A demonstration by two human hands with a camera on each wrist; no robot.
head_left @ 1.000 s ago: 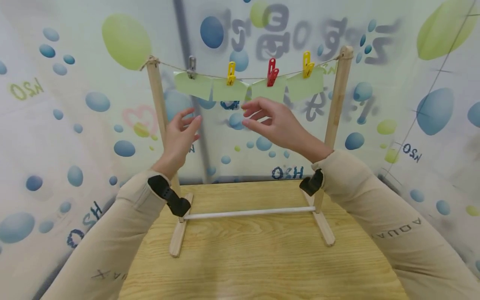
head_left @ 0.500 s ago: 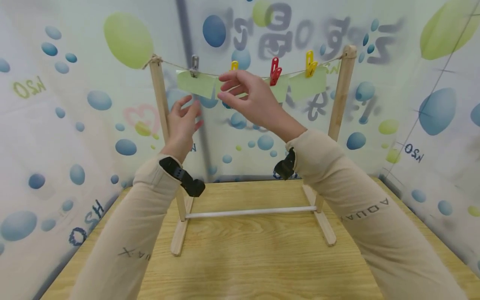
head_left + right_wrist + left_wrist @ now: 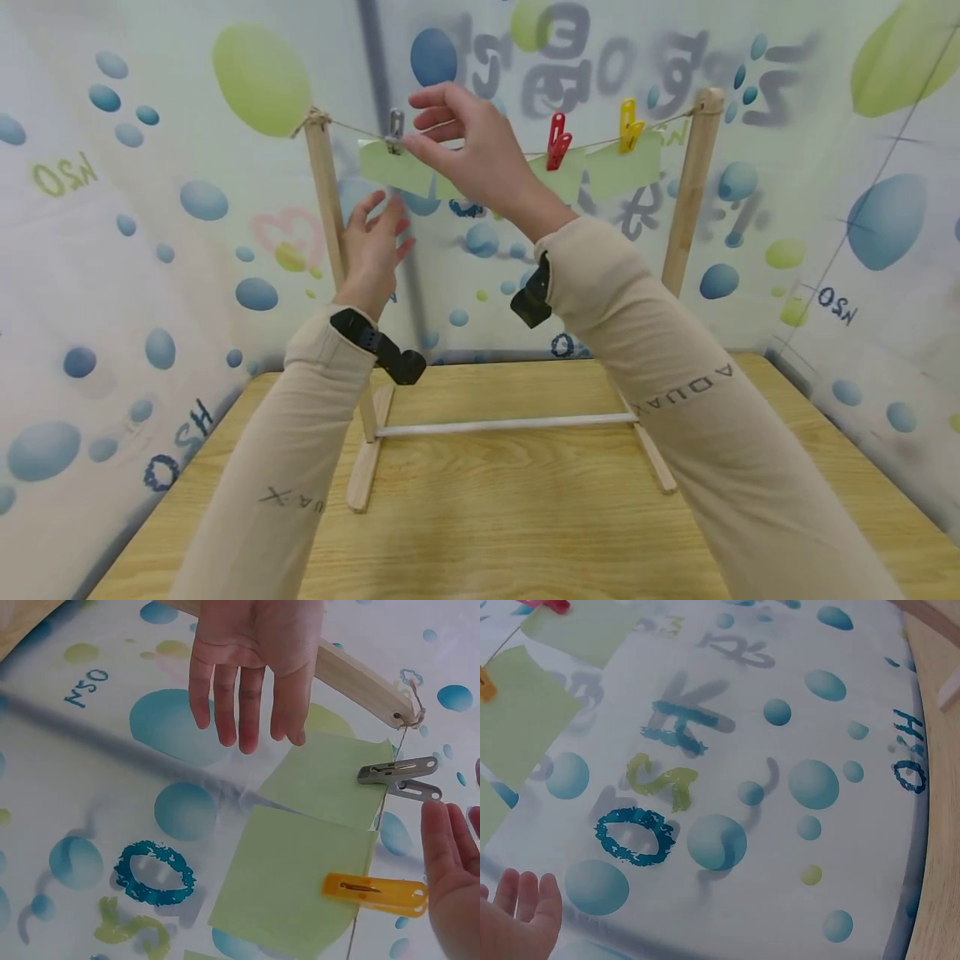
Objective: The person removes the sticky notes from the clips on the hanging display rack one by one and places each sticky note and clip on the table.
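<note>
hands [image 3: 476, 150] risen, grey clip [image 3: 397, 769], squarish paper [image 3: 289, 874], twine [image 3: 318, 118]

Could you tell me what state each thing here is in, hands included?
Gray clip: clamped on paper.
Orange-yellow clip: clamped on paper.
Red clip: clamped on paper.
Far-right yellow clip: clamped on paper.
Green papers: hanging.
String: tied, sagging.
Wooden posts: standing.
White rod: level.
Left hand: open, holding nothing.
Right hand: open; contact with gray clip unclear.
</note>
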